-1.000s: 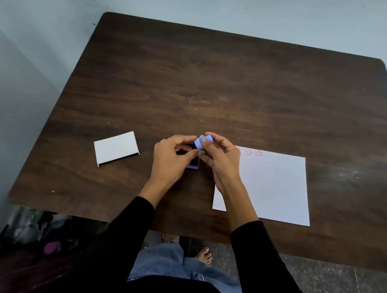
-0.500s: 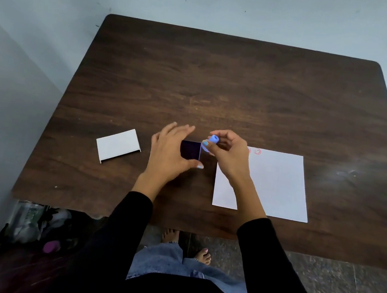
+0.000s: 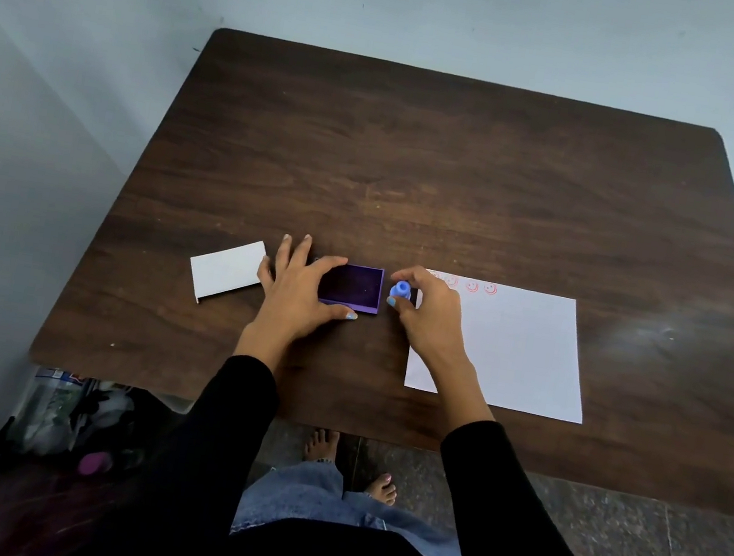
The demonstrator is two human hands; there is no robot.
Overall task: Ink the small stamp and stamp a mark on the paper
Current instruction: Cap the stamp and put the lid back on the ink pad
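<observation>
No readable writing or brand anywhere; only printed marks are red smiley faces [image 3: 472,286] in a row along far edge of the white paper [image 3: 516,352] (two sharp, others partly hidden behind the hand).

Dark wood-grain worktop [image 3: 443,170], rounded corners, matte w/ faint glare at right. Paper flat, rectangular, lying right of centre. Ink pad [image 3: 351,286]: small rectangular purple tray, dark purple-black pad surface inside, open, just left of paper. White card lid [image 3: 226,275], folded rectangle, lying apart to the left, slightly skewed.

Small stamp [image 3: 400,290]: light blue plastic, round knob top, held upright btwn pad and paper's left edge; whether base touches worktop can't be told.

Left hand [image 3: 298,296] palm down over pad's left end, thumb along near edge, index along far edge, remaining fingers [image 3: 293,250] spread flat toward lid; grip is loose, bracing the tray rather than closing round it. Right hand [image 3: 433,316] w/ thumb and index pinched narrow on stamp, other fingers curled, wrist over paper's left edge. Nails painted light blue. Black sleeves on both forearms.
</observation>
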